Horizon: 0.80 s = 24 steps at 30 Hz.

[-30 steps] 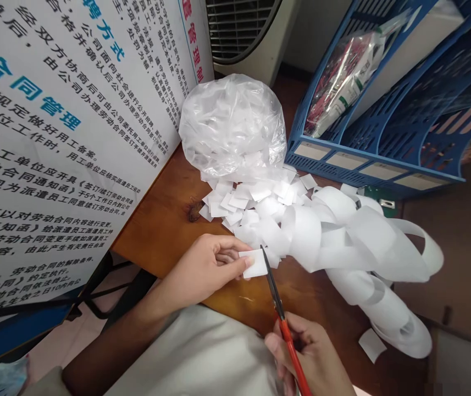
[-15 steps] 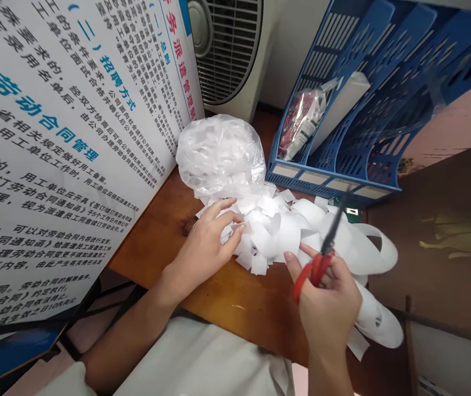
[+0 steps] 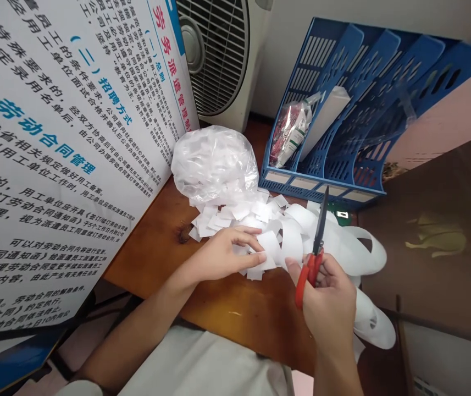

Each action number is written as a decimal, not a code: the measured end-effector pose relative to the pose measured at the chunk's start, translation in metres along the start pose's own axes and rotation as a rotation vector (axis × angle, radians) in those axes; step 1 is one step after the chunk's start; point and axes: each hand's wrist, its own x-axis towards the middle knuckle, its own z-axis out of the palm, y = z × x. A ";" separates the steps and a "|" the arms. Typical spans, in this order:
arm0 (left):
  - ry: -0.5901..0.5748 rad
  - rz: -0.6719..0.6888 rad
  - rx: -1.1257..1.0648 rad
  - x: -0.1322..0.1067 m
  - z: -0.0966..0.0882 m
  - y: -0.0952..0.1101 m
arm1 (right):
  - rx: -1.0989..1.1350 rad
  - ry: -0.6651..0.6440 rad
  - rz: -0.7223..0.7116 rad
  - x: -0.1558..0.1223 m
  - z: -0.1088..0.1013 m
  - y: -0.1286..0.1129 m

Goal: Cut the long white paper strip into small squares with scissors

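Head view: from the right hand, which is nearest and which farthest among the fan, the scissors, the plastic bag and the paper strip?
1. Scissors, held in the right hand.
2. Paper strip, just beyond it, its end pinched by the left hand.
3. Plastic bag, farther back to the left.
4. Fan, at the back, behind the bag.

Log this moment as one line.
left hand: pinching paper strip | right hand: holding red scissors, pointing up | cut slips heaped by bag

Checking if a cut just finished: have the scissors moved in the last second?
Yes. The scissors in the right hand swung rightward; their tip now points at the blue file rack.
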 end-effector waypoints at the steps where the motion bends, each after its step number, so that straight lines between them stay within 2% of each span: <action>1: -0.009 0.025 -0.016 0.001 0.002 0.002 | -0.009 0.009 -0.006 -0.002 0.000 0.000; 5: 0.031 0.226 0.069 -0.003 0.009 -0.001 | -0.022 0.103 -0.015 -0.003 0.001 0.004; 7: 0.035 0.362 0.173 -0.012 0.010 -0.010 | -0.052 0.221 -0.019 -0.001 0.002 0.007; 9: 0.026 0.482 0.276 -0.023 0.010 -0.023 | -0.179 0.368 -0.050 0.001 0.002 0.011; 12: 0.002 0.571 0.411 -0.041 0.013 -0.040 | -0.431 0.551 -0.179 -0.007 0.004 0.020; 14: -0.014 0.580 0.456 -0.050 0.018 -0.046 | -0.501 0.581 -0.236 -0.020 0.004 0.027; 17: -0.033 0.587 0.453 -0.056 0.025 -0.048 | -0.524 0.500 -0.250 -0.045 0.006 0.039; 19: -0.028 0.600 0.424 -0.056 0.028 -0.047 | -0.449 0.393 -0.207 -0.060 0.006 0.044; 24: 0.091 0.532 0.321 -0.051 0.028 -0.041 | 0.093 0.111 0.178 -0.072 0.012 0.040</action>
